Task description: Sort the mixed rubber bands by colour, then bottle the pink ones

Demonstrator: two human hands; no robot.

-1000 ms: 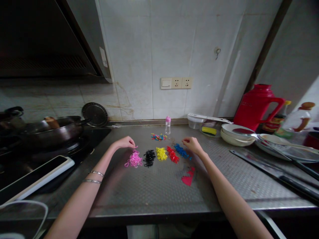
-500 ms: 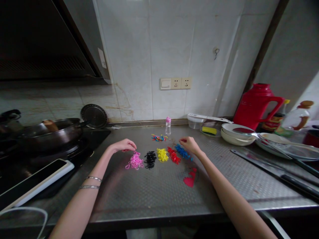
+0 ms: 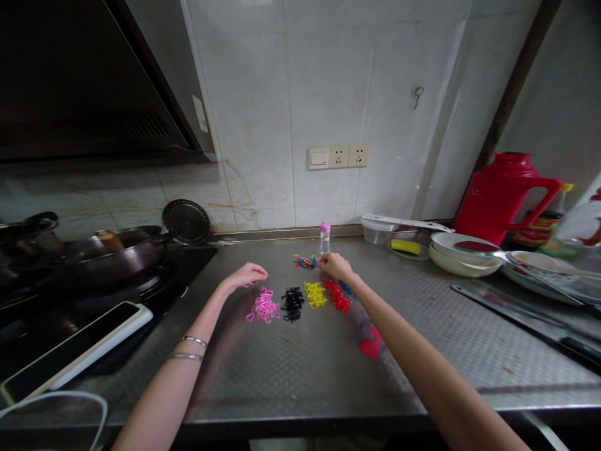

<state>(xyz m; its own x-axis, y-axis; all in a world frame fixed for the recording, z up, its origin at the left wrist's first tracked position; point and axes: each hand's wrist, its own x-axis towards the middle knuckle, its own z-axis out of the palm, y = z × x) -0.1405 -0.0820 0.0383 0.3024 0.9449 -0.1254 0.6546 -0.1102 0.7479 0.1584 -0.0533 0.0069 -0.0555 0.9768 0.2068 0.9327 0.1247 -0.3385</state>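
Note:
Piles of small rubber bands lie in a row on the metal counter: pink (image 3: 265, 305), black (image 3: 293, 303), yellow (image 3: 315, 294), red (image 3: 338, 296) and blue (image 3: 348, 290). Behind them is a small mixed-colour pile (image 3: 306, 262). My left hand (image 3: 245, 276) hovers just behind the pink bands with its fingertips pinched together; anything between them is too small to make out. At the right edge of the mixed pile, my right hand (image 3: 336, 267) has its fingers closed, their contents hidden. Its wrist and forearm partly cover the blue bands. A clear bottle with a pink cap (image 3: 325, 238) stands behind it.
A red heart-shaped patch (image 3: 370, 344) lies under my right forearm. To the right are a yellow sponge (image 3: 405, 247), stacked bowls (image 3: 464, 262), a knife (image 3: 521, 313) and a red thermos (image 3: 500, 200). A phone-like device (image 3: 77, 351) and a pan (image 3: 117, 254) are at left.
My right hand has moved left from the blue bands to the mixed pile. My left hand has shifted slightly back from the pink bands. The whole view has swung a little left.

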